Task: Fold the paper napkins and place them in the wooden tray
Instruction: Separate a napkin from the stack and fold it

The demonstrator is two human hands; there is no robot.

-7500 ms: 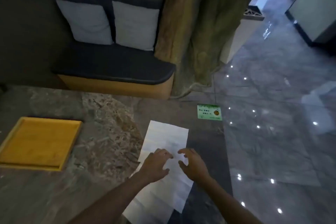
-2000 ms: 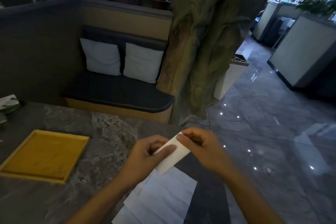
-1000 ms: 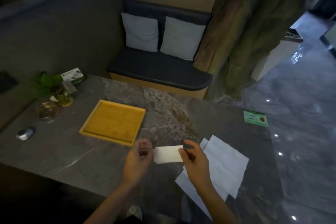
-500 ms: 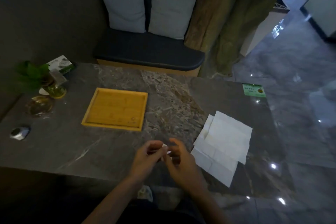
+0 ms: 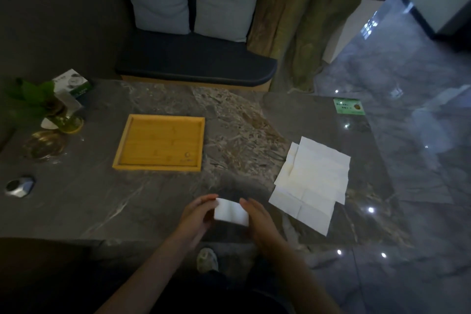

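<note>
A small folded white napkin (image 5: 230,212) is held over the near edge of the dark marble table (image 5: 142,201). My left hand (image 5: 197,215) grips its left side and my right hand (image 5: 257,222) grips its right side. The wooden tray (image 5: 160,118), square and yellow, lies on the table up and to the left of my hands, with nothing in it. A loose pile of unfolded white napkins (image 5: 313,176) lies flat on the table to the right of my hands.
A green plant in a glass vase (image 5: 54,109), a small box (image 5: 74,83), a glass dish (image 5: 44,145) and a silver object (image 5: 19,186) stand along the table's left side. A green card (image 5: 348,106) lies at the far right corner. A bench with cushions stands behind.
The napkin went from a long strip to a small rectangle between my hands. The view dropped and turned left, bringing the tray and the napkin pile fully into sight.
</note>
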